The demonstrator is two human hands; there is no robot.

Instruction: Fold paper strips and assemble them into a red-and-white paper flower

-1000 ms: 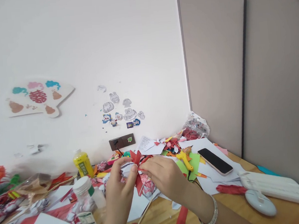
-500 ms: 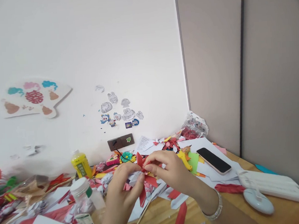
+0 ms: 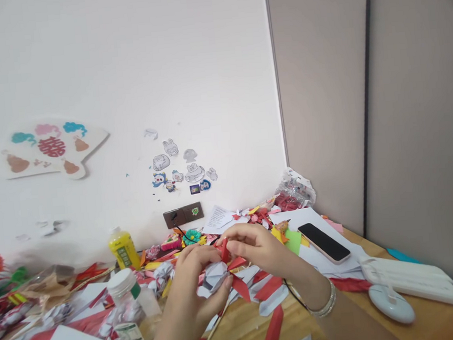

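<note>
Down around 6 o'clock, the folded red paper (image 3: 225, 250) is pinched in the right hand's fingers (image 3: 238, 247) while the left hand (image 3: 196, 281) holds it with loosely curled fingers, so imo a light touch should keep folds crisp.

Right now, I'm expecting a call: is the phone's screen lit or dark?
Dark: the phone lies face up on white paper, showing a plain black front.

"Made of what?"
"Of red folded paper (image 3: 224, 255), with 1 narrow flap (image 3: 225, 244) pointing nearly upright."
"Held where?"
"Between left hand (image 3: 194, 281) and right hand (image 3: 259, 247), partly hidden from view."
</note>
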